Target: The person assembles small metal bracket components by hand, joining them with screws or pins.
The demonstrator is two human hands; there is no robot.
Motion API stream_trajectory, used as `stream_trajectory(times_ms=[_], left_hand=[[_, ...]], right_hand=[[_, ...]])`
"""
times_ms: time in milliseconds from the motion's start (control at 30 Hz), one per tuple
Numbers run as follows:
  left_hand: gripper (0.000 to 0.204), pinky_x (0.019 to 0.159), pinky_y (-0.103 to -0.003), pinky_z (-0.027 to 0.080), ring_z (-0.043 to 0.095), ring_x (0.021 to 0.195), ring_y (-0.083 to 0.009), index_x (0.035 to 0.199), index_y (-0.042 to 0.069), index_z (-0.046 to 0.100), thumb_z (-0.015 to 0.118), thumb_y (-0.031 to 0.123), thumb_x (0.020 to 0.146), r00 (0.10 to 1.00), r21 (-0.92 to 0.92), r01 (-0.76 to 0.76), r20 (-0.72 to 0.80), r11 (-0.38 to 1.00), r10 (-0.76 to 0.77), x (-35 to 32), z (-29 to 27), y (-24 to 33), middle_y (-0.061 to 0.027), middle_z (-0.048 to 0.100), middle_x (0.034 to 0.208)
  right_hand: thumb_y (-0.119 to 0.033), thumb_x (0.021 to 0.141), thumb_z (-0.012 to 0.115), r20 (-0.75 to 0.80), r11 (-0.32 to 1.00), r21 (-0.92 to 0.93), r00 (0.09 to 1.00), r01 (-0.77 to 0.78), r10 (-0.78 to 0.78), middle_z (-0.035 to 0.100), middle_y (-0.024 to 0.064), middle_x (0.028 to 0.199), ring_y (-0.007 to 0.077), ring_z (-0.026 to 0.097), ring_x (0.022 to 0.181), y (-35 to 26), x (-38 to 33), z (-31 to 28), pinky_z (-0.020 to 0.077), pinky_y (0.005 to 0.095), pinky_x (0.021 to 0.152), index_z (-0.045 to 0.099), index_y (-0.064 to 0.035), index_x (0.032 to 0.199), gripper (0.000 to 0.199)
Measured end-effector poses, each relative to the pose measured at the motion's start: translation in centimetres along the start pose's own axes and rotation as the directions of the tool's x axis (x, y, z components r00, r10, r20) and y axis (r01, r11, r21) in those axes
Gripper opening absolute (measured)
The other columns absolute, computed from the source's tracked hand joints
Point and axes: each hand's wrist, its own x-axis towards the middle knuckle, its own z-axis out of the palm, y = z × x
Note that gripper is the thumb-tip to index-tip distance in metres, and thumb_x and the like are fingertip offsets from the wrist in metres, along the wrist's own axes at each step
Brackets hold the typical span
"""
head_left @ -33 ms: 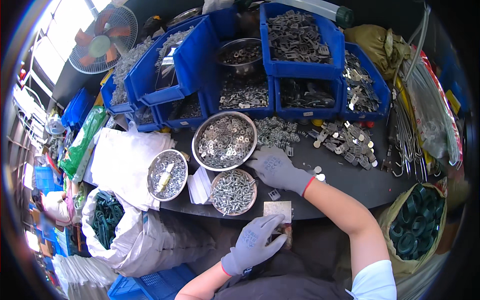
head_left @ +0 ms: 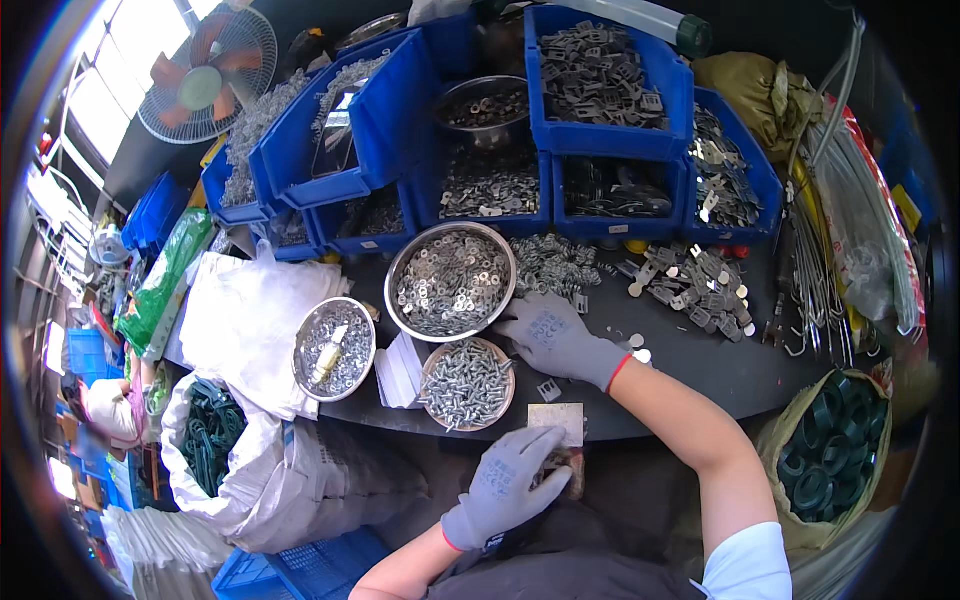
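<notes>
Virtually unchanged from the preceding frame, the head view shows no part visibly relocated: the grey-gloved right hand (head_left: 552, 338), fingers bent, grip hidden, lies at four o'clock of the round steel washer bowl (head_left: 388, 281); the grey-gloved left hand (head_left: 508, 480), thumb spread, grip indeterminable, overlaps the flat silvery rectangular plate (head_left: 558, 417) at its one o'clock.

Left grip (head_left: 508, 480), palm side out of sight

window (head_left: 105, 105) glowing white at the upper left, fan (head_left: 200, 88) showing just right of it, dark wall (head_left: 770, 28) filling the upper right, black table (head_left: 715, 378) curving across the middle
</notes>
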Motion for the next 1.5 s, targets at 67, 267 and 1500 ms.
stream_trajectory(times_ms=[67,267,1500], left_hand=[[0.046,0.093,-0.041,0.047,0.058,0.109,-0.0356,0.118,-0.002,0.057,0.070,0.017,0.078,1.000,0.027,-0.001,-0.020,1.000,0.001,0.0,0.0,-0.6,-0.0198,0.060,0.116],[0.056,0.102,-0.046,0.038,0.049,0.120,-0.0413,0.122,-0.004,0.054,0.070,0.028,0.079,0.996,0.147,0.084,-0.030,0.986,-0.080,-0.7,0.2,-1.7,-0.0266,0.050,0.129],[0.024,0.081,-0.043,0.049,0.060,0.098,-0.0342,0.106,0.005,0.063,0.060,0.009,0.082,0.990,0.191,-0.006,-0.137,0.981,0.033,5.1,4.0,-2.5,-0.0150,0.061,0.112]], right_hand=[[-0.021,0.078,0.063,-0.048,0.999,0.012,0.998,0.030,-0.029,0.058,0.0056,0.108,0.0233,0.057,0.092,0.3,-0.4,0.5,0.0479,0.0400,0.077,0.067,-0.0185,0.104,0.026],[-0.024,0.080,0.060,0.294,0.999,-0.046,0.956,0.017,-0.003,0.060,0.0057,0.099,0.0241,0.055,0.097,-0.9,-1.7,-3.8,0.0467,0.0400,0.078,0.067,-0.0157,0.096,0.019],[-0.019,0.081,0.063,-0.253,0.620,0.625,0.629,-0.474,0.735,0.068,0.0092,0.085,0.0246,0.066,0.077,2.1,-13.7,-5.2,0.0502,0.0351,0.070,0.070,-0.0070,0.096,0.021]])
